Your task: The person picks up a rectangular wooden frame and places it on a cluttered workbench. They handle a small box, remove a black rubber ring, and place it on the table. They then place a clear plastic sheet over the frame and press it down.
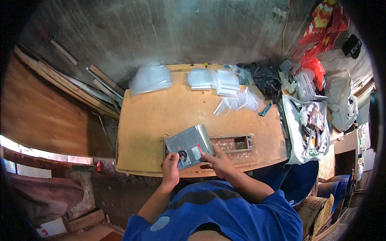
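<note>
A flat grey printed package [181, 141] with dark and white pictures and a red patch sits tilted between my hands, over the near edge of the wooden table. My left hand [171, 168] pinches its lower left edge. On the opposite side, my right hand [219, 160] grips the lower right edge, its thumb lying on the printed face. The fingers beneath the package are hidden. Just behind and to the right is a rectangular slot [242, 143] framed in wood in the tabletop, partly covered by the package.
Stacks of clear plastic sleeves [202, 78] lie along the far side of the table [152, 116], with a blue cutter knife [265, 109] and a black plastic bag [266, 80] at the right. A silvery open bag [295, 148] of scraps stands beside it. Wooden planks [68, 86] lean at left.
</note>
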A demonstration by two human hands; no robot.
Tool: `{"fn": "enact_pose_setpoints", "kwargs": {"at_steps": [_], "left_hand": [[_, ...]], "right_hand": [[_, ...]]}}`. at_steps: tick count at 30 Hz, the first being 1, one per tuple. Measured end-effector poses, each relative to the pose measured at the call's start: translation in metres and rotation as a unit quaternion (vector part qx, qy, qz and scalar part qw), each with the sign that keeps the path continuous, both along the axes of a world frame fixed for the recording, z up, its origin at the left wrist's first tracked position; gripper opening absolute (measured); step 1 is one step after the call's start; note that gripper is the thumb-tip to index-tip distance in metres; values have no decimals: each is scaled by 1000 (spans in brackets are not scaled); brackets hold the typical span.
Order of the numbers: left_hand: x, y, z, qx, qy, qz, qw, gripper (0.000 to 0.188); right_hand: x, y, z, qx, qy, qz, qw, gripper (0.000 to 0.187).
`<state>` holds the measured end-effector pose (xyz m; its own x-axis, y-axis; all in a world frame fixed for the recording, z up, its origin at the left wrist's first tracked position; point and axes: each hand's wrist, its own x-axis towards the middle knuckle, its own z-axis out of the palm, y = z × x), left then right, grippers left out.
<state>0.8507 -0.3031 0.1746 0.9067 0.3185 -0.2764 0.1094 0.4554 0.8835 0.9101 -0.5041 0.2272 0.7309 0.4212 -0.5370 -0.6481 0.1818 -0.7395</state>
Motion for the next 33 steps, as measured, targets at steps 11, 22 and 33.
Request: {"fn": "enact_pose_setpoints", "kwargs": {"at_steps": [11, 22, 33], "left_hand": [[-6, 70, 0, 55, 25, 41, 997, 18], [-12, 124, 14, 32, 59, 33, 997, 16], [9, 144, 15, 218, -48, -208, 952, 16]], "right_hand": [[55, 67, -30, -16, -55, -15, 998, 50], [222, 115, -54, -70, -148, -294, 942, 77], [16, 139, -19, -134, -214, 228, 940, 40]]}}
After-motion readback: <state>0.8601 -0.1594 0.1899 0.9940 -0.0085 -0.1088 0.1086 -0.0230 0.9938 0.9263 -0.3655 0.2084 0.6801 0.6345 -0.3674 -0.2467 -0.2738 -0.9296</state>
